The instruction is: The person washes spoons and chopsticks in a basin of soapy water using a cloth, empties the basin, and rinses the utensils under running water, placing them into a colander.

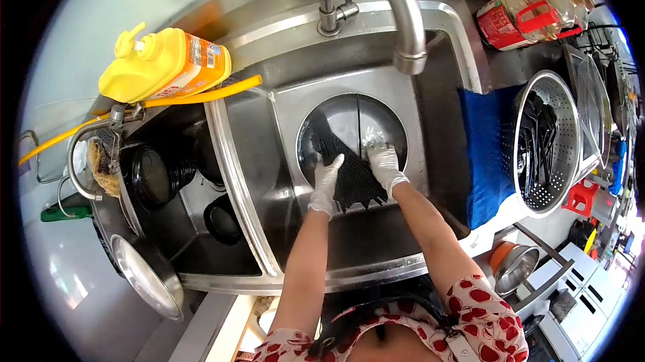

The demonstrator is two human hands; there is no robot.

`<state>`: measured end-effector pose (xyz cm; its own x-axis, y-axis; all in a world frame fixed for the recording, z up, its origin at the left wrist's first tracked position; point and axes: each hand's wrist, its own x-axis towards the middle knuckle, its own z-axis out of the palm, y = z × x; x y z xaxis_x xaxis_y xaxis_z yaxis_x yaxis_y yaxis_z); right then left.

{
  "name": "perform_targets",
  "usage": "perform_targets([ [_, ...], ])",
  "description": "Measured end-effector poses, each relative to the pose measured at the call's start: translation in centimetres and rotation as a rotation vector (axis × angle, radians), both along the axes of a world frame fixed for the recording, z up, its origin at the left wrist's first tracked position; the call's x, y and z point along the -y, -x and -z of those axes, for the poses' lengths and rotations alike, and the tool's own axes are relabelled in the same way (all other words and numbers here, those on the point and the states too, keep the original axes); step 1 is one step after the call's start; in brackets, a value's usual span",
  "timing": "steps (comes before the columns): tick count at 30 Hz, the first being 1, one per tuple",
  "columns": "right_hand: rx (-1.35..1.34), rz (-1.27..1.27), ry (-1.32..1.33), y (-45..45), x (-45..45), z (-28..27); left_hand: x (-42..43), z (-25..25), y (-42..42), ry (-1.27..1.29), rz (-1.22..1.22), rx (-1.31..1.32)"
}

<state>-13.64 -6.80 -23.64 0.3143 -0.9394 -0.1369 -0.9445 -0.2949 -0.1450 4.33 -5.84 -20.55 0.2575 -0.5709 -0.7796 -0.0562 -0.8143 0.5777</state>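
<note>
A fanned bundle of black chopsticks (pixel 353 177) lies slanted in a round metal basin (pixel 407 150) of water, its lower ends over the near rim. My left hand (pixel 327 179), in a thin white glove, is closed around the bundle's left side, thumb on top. My right hand (pixel 386 166), gloved too, rests against the bundle's right edge. Its fingertips reach into the water and are unclear, so its grip cannot be told. A thin dark stick (pixel 359 120), apart from the bundle, runs from the far rim toward the right hand. The basin stands in the sink (pixel 396 231).
A faucet (pixel 408 46) overhangs the sink. The left basin holds black bowls (pixel 151 177). A yellow pump bottle (pixel 164 66) and yellow hose (pixel 222 92) lie at the divider. Right are a blue cloth (pixel 485 160) and colander (pixel 570 160) with black utensils (pixel 535 137).
</note>
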Motion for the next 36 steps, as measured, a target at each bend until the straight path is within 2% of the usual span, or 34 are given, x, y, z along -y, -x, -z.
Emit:
perform_targets([
  [1,-0.039,-0.004,-0.105,0.6,0.2,0.0,0.2,-1.9,0.6,0.066,-0.01,-0.092],
  [3,-0.11,-0.009,-0.312,1.5,0.8,-0.7,-0.3,-0.2,0.9,0.175,-0.037,0.004],
  [4,-0.155,0.128,-0.271,1.4,1.1,-0.9,-0.4,1.0,0.5,0.127,-0.028,-0.028],
  [6,-0.101,0.171,-0.285,2.2,1.7,-3.7,-0.3,2.7,-0.4,0.033,-0.003,-0.096],
  [9,-0.105,0.337,-0.309,2.9,2.6,-7.7,-0.3,1.3,-0.8,0.129,-0.076,-0.31],
  [10,-0.124,0.412,-0.305,2.9,2.5,-8.1,-0.6,2.9,-1.1,0.126,-0.015,-0.223],
  [13,-0.012,0.361,-0.086,2.7,0.8,-10.5,-0.8,4.1,-0.9,0.103,0.005,0.003],
  [14,-0.005,0.351,-0.031,2.7,0.2,-10.7,-1.2,6.3,-1.7,0.142,0.046,-0.095],
  [15,-0.086,0.338,-0.022,2.9,-0.5,-10.4,-1.0,4.6,-1.5,0.044,0.025,-0.145],
  [17,-0.21,0.308,0.117,3.3,-1.7,-11.0,-1.0,4.6,-1.4,0.108,0.061,-0.028],
  [19,-0.26,0.322,0.11,3.9,-2.6,-13.0,-1.4,3.2,-0.5,0.175,0.038,0.092],
  [20,-0.219,0.222,0.091,4.7,-3.1,-15.3,-1.6,4.8,-1.0,0.122,0.047,-0.015],
  [21,-0.208,0.242,0.087,5.0,-3.3,-17.4,-1.0,3.9,-1.2,-0.021,0.111,-0.083],
  [22,-0.136,0.267,0.121,5.5,-3.8,-19.3,-0.6,0.6,0.2,-0.052,0.021,0.0],
  [23,-0.061,0.283,0.157,6.4,-4.1,-21.1,-1.4,5.1,-0.9,-0.019,0.088,0.07],
  [24,0.042,0.331,0.2,7.6,-4.3,-23.6,-1.4,5.1,-1.1,-0.039,0.09,0.03],
  [25,0.152,0.368,0.243,8.8,-4.5,-26.4,-1.9,9.2,-2.1,-0.004,0.093,0.134],
  [26,0.22,0.426,0.32,10.4,-4.7,-29.1,-1.7,7.4,-1.4,-0.015,0.064,0.13],
  [27,0.182,0.504,0.336,11.9,-4.7,-33.0,-1.5,5.5,-1.0,-0.029,0.028,0.127],
  [28,0.064,0.58,0.387,13.9,-4.8,-34.5,-1.4,4.8,-0.8,-0.051,0.014,0.111],
  [30,0.02,0.744,0.608,18.8,-5.3,-34.3,-1.1,4.6,-0.8,-0.084,0.021,0.086],
  [31,0.012,0.851,0.598,20.7,-5.2,-34.2,-1.1,6.2,-1.0,-0.062,0.022,0.045],
  [32,-0.009,0.836,0.653,22.8,-4.9,-33.5,-1.5,8.9,-1.1,-0.041,0.018,0.005],
  [34,-0.127,0.839,0.568,24.6,-4.4,-32.6,-1.7,5.8,0.0,0.075,-0.023,-0.061],
  [35,-0.154,0.832,0.496,24.8,-3.9,-32.2,-1.4,0.4,1.8,0.171,-0.051,-0.095],
  [36,-0.171,0.792,0.52,24.9,-3.7,-31.9,-1.5,2.7,0.7,0.036,0.044,-0.101],
])
